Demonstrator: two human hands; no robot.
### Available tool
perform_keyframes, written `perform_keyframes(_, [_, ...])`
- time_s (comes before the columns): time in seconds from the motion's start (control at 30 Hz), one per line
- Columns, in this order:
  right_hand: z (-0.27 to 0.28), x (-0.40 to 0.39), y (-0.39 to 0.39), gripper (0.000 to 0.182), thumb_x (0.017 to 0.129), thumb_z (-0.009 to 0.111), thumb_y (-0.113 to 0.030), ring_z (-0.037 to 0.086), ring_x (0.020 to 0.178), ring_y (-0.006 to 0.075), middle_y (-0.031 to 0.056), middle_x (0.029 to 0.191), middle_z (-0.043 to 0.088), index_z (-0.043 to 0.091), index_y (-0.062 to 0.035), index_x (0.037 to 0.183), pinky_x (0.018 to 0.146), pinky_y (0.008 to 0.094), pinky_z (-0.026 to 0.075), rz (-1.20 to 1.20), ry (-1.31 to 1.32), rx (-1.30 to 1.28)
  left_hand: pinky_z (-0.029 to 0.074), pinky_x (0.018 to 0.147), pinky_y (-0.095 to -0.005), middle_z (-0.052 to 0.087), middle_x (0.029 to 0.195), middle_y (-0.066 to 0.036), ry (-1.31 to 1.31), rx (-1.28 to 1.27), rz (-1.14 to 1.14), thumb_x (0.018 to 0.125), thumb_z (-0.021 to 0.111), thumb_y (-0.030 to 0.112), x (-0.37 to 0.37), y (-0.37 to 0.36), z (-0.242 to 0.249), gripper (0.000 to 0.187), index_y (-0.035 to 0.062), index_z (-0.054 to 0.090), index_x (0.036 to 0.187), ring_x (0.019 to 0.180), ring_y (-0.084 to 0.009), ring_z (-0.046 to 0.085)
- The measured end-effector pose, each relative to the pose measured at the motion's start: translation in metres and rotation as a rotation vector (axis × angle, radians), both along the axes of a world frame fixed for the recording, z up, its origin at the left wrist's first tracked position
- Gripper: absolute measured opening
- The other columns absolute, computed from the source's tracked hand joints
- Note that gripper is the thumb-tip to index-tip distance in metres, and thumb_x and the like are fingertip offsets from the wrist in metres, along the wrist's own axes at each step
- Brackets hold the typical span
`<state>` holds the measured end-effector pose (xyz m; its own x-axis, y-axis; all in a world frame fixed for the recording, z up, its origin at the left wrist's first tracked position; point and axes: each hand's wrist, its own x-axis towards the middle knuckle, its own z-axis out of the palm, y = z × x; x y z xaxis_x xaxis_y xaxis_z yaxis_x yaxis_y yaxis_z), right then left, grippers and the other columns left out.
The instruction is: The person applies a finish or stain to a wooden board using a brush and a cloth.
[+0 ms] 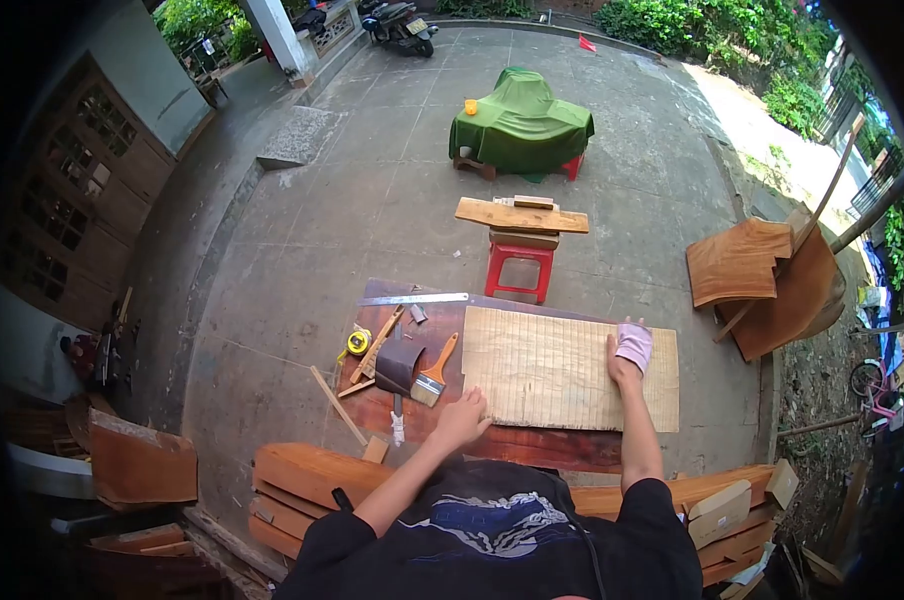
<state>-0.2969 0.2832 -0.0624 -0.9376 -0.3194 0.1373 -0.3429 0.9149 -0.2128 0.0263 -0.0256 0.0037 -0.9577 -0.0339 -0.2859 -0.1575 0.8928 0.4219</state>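
A pale, ridged wooden board [562, 375] lies flat on a dark reddish-brown wooden tabletop [562, 445]. My left hand [462, 418] rests at the board's lower left corner, fingers stretched out and holding nothing visible. On the board's right part lies my right hand [628, 350], flat, with the thumb apart. A pale lilac cloth [634, 343] covers the back of that hand, and fingertips show beyond it; what is under the palm is hidden. Near my left hand are a paintbrush [438, 372] with an orange handle and a dark curled sheet [398, 362], apparently sandpaper.
Left on the tabletop are a yellow tape measure [357, 343], a metal ruler [415, 299] and wood strips. Ahead, a red stool [519, 270] bears planks, and a green cloth [522, 115] covers something. Wooden slabs [737, 262] lean at right. Planks [297, 475] lie close to my body.
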Motion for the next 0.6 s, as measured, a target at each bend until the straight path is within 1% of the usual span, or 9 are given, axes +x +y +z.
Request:
perform_keyframes(0.07, [-0.021, -0.03, 0.021, 0.078, 0.109, 0.046, -0.052, 0.017, 0.162, 0.0422, 0.0241, 0.174, 0.027, 0.035, 0.0013, 0.164, 0.134, 0.0521, 0.004, -0.448, 0.032, -0.051, 0.055, 0.107, -0.049, 0.051, 0.157, -0.027, -0.016, 0.016, 0.022, 0.098, 0.069, 0.04, -0.001, -0.001, -0.006, 0.06, -0.0045, 0.06, 0.138, 0.149, -0.0386, 0.048])
perform_keyframes(0.17, [0.023, -0.008, -0.066, 0.084, 0.107, 0.046, -0.058, 0.016, 0.162, 0.0448, 0.0275, 0.173, 0.025, 0.034, 0.0041, 0.163, 0.132, 0.0593, 0.001, -0.478, -0.081, 0.138, 0.056, 0.106, -0.0494, 0.051, 0.157, -0.027, -0.018, -0.006, 0.037, 0.098, 0.067, 0.041, -0.004, 0.0, -0.012, 0.058, -0.0041, 0.062, 0.136, 0.148, -0.0384, 0.049])
perform_keyframes(0.23, [0.043, 0.034, -0.138, 0.086, 0.105, 0.047, -0.06, 0.014, 0.162, 0.0489, 0.0317, 0.173, 0.021, 0.034, 0.0, 0.165, 0.13, 0.0649, 0.001, -0.116, -0.116, 0.125, 0.056, 0.105, -0.0496, 0.052, 0.157, -0.027, -0.032, -0.029, 0.029, 0.098, 0.067, 0.041, -0.005, 0.002, -0.015, 0.059, -0.0039, 0.063, 0.136, 0.148, -0.0382, 0.049])
perform_keyframes(0.3, [0.01, 0.074, -0.203, 0.084, 0.103, 0.049, -0.061, 0.012, 0.161, 0.054, 0.0325, 0.173, 0.021, 0.035, -0.0091, 0.167, 0.131, 0.0629, 0.001, 0.177, 0.048, -0.045, 0.056, 0.105, -0.0498, 0.052, 0.158, -0.026, -0.06, -0.049, 0.016, 0.099, 0.067, 0.042, -0.008, 0.001, -0.016, 0.059, -0.0037, 0.062, 0.137, 0.147, -0.038, 0.05])
perform_keyframes(0.33, [0.004, 0.097, -0.228, 0.085, 0.102, 0.05, -0.063, 0.011, 0.16, 0.0548, 0.0316, 0.173, 0.021, 0.035, -0.0082, 0.166, 0.131, 0.0621, 0.001, 0.363, 0.043, -0.128, 0.057, 0.104, -0.0501, 0.052, 0.157, -0.027, -0.052, -0.047, 0.018, 0.099, 0.067, 0.041, -0.007, 0.001, -0.013, 0.057, -0.0042, 0.063, 0.134, 0.145, -0.0391, 0.052])
perform_keyframes(0.4, [0.018, 0.126, -0.246, 0.081, 0.1, 0.056, -0.059, 0.016, 0.161, 0.0514, 0.0306, 0.173, 0.022, 0.042, -0.0085, 0.161, 0.133, 0.056, 0.008, 0.723, -0.071, -0.112, 0.057, 0.103, -0.0508, 0.052, 0.154, -0.03, -0.028, -0.039, 0.017, 0.1, 0.066, 0.04, -0.008, 0.003, -0.004, 0.054, -0.0051, 0.063, 0.129, 0.139, -0.0414, 0.056])
perform_keyframes(0.47, [0.056, 0.109, -0.23, 0.07, 0.1, 0.06, -0.05, 0.024, 0.159, 0.048, 0.0316, 0.17, 0.03, 0.051, -0.0065, 0.155, 0.133, 0.053, 0.014, 0.961, -0.303, 0.027, 0.057, 0.102, -0.0503, 0.054, 0.153, -0.029, -0.014, -0.058, 0.009, 0.099, 0.066, 0.04, -0.007, 0.004, -0.009, 0.054, -0.0055, 0.064, 0.128, 0.138, -0.041, 0.057])
perform_keyframes(0.53, [0.04, 0.078, -0.167, 0.07, 0.103, 0.057, -0.049, 0.027, 0.158, 0.0468, 0.0267, 0.17, 0.033, 0.045, -0.0121, 0.161, 0.133, 0.052, 0.015, 0.72, -0.09, -0.063, 0.058, 0.101, -0.0499, 0.055, 0.152, -0.029, 0.0, -0.068, 0.005, 0.099, 0.067, 0.041, -0.009, 0.004, -0.012, 0.054, -0.0057, 0.065, 0.127, 0.138, -0.0406, 0.057])
perform_keyframes(0.6, [0.052, 0.034, -0.096, 0.068, 0.105, 0.054, -0.044, 0.025, 0.159, 0.0465, 0.0278, 0.169, 0.033, 0.042, -0.0087, 0.163, 0.134, 0.0513, 0.014, 0.386, -0.133, -0.004, 0.058, 0.101, -0.0495, 0.056, 0.151, -0.029, 0.009, -0.069, 0.012, 0.098, 0.067, 0.041, -0.008, 0.004, -0.013, 0.054, -0.0056, 0.065, 0.126, 0.138, -0.0401, 0.057])
